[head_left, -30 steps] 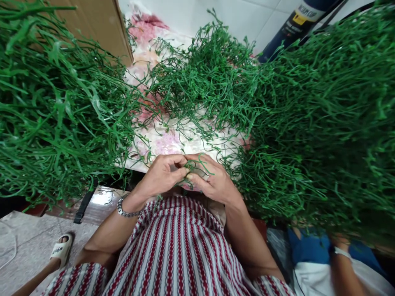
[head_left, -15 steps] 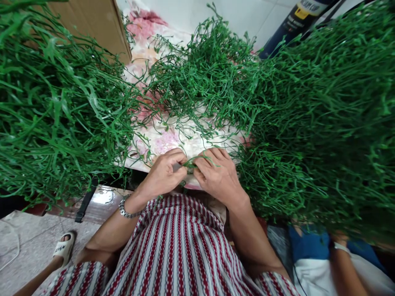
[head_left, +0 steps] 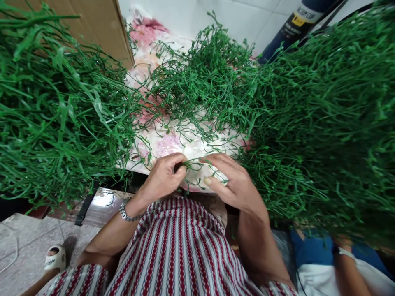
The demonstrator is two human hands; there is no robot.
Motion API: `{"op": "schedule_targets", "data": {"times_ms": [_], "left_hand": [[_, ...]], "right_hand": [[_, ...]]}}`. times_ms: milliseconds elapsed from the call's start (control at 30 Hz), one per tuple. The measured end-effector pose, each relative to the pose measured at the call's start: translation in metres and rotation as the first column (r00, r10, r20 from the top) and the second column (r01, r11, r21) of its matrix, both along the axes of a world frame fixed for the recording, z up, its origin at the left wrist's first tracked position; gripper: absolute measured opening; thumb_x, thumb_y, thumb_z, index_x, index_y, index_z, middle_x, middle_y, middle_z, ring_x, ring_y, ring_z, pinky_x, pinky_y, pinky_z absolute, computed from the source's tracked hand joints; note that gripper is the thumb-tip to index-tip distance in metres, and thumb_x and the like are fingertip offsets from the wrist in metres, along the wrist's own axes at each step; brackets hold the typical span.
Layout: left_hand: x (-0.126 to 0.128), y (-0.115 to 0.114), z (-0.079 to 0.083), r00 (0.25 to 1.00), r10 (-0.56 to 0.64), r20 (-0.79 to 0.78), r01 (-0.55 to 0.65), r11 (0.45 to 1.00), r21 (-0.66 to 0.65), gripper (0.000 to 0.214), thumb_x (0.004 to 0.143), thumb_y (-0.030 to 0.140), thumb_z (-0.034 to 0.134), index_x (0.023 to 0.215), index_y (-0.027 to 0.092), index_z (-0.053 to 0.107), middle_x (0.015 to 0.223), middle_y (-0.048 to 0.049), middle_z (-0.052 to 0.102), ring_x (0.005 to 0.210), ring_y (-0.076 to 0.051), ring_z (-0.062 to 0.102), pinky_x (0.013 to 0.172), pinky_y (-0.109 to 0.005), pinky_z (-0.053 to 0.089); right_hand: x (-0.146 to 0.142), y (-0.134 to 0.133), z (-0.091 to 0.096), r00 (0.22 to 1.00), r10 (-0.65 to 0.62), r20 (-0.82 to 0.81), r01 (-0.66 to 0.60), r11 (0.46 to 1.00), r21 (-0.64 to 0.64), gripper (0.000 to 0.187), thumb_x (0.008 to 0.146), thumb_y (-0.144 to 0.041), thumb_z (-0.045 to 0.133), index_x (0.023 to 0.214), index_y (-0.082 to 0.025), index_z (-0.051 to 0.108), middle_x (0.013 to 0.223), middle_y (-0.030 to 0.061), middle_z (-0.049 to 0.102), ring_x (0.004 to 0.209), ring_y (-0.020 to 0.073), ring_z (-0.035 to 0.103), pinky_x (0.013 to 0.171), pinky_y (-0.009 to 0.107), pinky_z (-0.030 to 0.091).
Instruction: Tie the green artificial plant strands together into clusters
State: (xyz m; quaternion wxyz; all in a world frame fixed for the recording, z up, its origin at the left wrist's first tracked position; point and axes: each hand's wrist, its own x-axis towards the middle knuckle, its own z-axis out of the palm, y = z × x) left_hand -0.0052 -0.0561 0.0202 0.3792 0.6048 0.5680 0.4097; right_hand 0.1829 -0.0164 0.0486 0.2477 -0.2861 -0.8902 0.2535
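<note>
Thin green plastic-looking stems [head_left: 195, 163] with small tips are pinched between the thumb and index finger of my left hand [head_left: 166, 174]. They stretch sideways toward my right hand [head_left: 230, 177]. That hand has its thumb and fingers apart, with the fingertips close to the stems' free ends; whether they touch is hard to see. Both hands hover over the near edge of a table with a floral cloth [head_left: 168, 142]. Beyond them lies a loose heap of similar green stems [head_left: 212, 78].
A big pile of green stems with flatter leaves [head_left: 64, 119] fills the left side, before a cardboard box [head_left: 92, 26]. Another large pile of green stems [head_left: 324, 135] covers the right. A dark blue tube [head_left: 286, 33] leans behind it. Another person's arm [head_left: 352, 267] shows at lower right.
My right hand has opened from its pinch and drawn back to the right. My left hand keeps its pinch on the stems. The foot in a sandal at lower left has shifted.
</note>
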Motion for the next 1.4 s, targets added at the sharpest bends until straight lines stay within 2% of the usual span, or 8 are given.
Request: {"op": "schedule_targets", "data": {"times_ms": [233,400,600,767,867,1000,1100,1400], "left_hand": [[0.000,-0.003,0.004,0.992,-0.127,0.028,0.128,0.991,-0.034,0.010,0.077,0.012,0.044,0.069,0.016,0.048,0.064,0.0034,0.046,0.062,-0.009,0.043,0.060,-0.020,0.034],[-0.001,-0.003,0.004,0.991,-0.123,-0.057,0.123,0.992,-0.010,0.009,0.078,0.012,0.043,0.071,0.017,0.046,0.061,0.0051,0.042,0.058,-0.008,0.039,0.056,-0.020,0.030],[0.000,-0.005,0.004,0.972,-0.189,-0.142,0.190,0.982,-0.004,0.011,0.080,0.013,0.041,0.072,0.016,0.047,0.062,0.0044,0.046,0.059,-0.008,0.041,0.058,-0.020,0.031],[-0.007,-0.006,0.008,0.924,-0.336,-0.179,0.338,0.941,-0.022,0.014,0.078,0.010,0.040,0.066,0.016,0.044,0.058,0.0049,0.039,0.055,-0.008,0.036,0.055,-0.020,0.029],[-0.014,-0.006,0.012,0.878,-0.469,-0.094,0.468,0.883,-0.034,0.015,0.076,0.008,0.041,0.064,0.015,0.045,0.057,0.0045,0.039,0.055,-0.007,0.036,0.054,-0.020,0.029],[-0.020,-0.005,0.017,0.795,-0.607,0.005,0.606,0.794,-0.056,0.018,0.077,0.009,0.041,0.061,0.016,0.044,0.053,0.0053,0.033,0.050,-0.007,0.031,0.051,-0.021,0.026],[-0.023,-0.005,0.020,0.733,-0.680,0.040,0.681,0.732,-0.034,0.018,0.079,0.013,0.040,0.063,0.016,0.047,0.054,0.0040,0.037,0.050,-0.008,0.034,0.052,-0.022,0.028],[-0.025,0.002,0.029,0.623,-0.748,0.227,0.775,0.629,-0.056,0.019,0.078,0.019,0.047,0.065,0.019,0.061,0.056,-0.0015,0.054,0.052,-0.013,0.045,0.057,-0.024,0.038]], "right_hand": [[-0.024,-0.005,-0.026,1.000,-0.027,-0.015,0.028,0.997,0.070,0.015,0.088,-0.023,0.047,0.095,-0.014,0.057,0.086,0.0077,0.063,0.082,0.0171,0.055,0.074,0.031,0.046],[-0.023,-0.009,-0.022,0.978,-0.093,0.186,0.063,0.985,0.163,0.019,0.089,-0.022,0.039,0.085,-0.014,0.055,0.076,0.0076,0.057,0.068,0.0170,0.050,0.064,0.030,0.042],[-0.020,-0.006,-0.022,0.982,0.004,0.187,-0.008,1.000,0.017,0.025,0.091,-0.036,0.039,0.088,-0.016,0.054,0.083,0.0063,0.061,0.073,0.0149,0.054,0.065,0.026,0.040],[-0.017,-0.004,-0.024,0.981,0.139,0.136,-0.123,0.985,-0.122,0.021,0.090,-0.030,0.043,0.075,-0.017,0.052,0.066,0.0002,0.054,0.059,0.0103,0.046,0.057,0.023,0.034],[-0.016,-0.003,-0.022,0.969,0.248,-0.011,-0.242,0.933,-0.268,0.032,0.089,-0.029,0.043,0.061,-0.016,0.044,0.055,-0.0041,0.040,0.050,0.0064,0.035,0.050,0.020,0.028],[-0.017,0.000,-0.020,0.894,0.407,-0.187,-0.447,0.793,-0.414,0.035,0.090,-0.033,0.041,0.060,-0.015,0.043,0.056,-0.0042,0.037,0.050,0.0054,0.035,0.050,0.019,0.029],[-0.019,0.002,-0.019,0.837,0.469,-0.280,-0.546,0.702,-0.456,0.034,0.089,-0.034,0.044,0.060,-0.016,0.044,0.056,-0.0042,0.036,0.051,0.0061,0.035,0.051,0.019,0.030],[-0.022,0.002,-0.015,0.795,0.533,-0.291,-0.598,0.602,-0.530,0.038,0.086,-0.035,0.046,0.051,-0.019,0.039,0.051,-0.0045,0.034,0.048,0.0072,0.032,0.048,0.022,0.030]]}}
